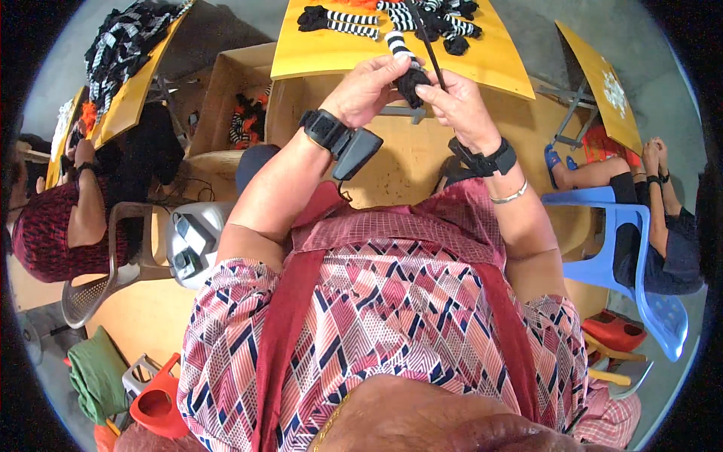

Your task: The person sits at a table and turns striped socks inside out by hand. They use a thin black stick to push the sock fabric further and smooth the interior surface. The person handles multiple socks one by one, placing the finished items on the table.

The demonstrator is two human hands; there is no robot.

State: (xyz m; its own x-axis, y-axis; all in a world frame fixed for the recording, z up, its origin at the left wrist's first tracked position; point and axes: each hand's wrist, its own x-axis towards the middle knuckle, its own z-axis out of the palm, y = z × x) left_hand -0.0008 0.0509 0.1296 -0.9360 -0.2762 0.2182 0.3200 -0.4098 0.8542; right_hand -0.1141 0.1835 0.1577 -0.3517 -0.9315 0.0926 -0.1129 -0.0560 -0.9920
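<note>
Above the near edge of the yellow table (482, 68), both hands are close together over a small black-and-white striped fabric tube (397, 45) with a black end. My left hand (367, 92) is closed around it, thumb on top. My right hand (461, 109) is closed on a thin dark rod (428, 41) that slants up and away, its fingertips against the black end of the tube. Whether the rod's lower tip enters the fabric is hidden by the fingers. Farther back on the table lie similar striped pieces (352, 24) with black ends.
A cardboard box (212, 113) with striped and orange pieces stands left of the table. A striped fabric heap (124, 45) covers another yellow table. One person (56, 226) sits at left, another (655, 233) at right by a blue chair (602, 197). Stools (160, 403) stand behind.
</note>
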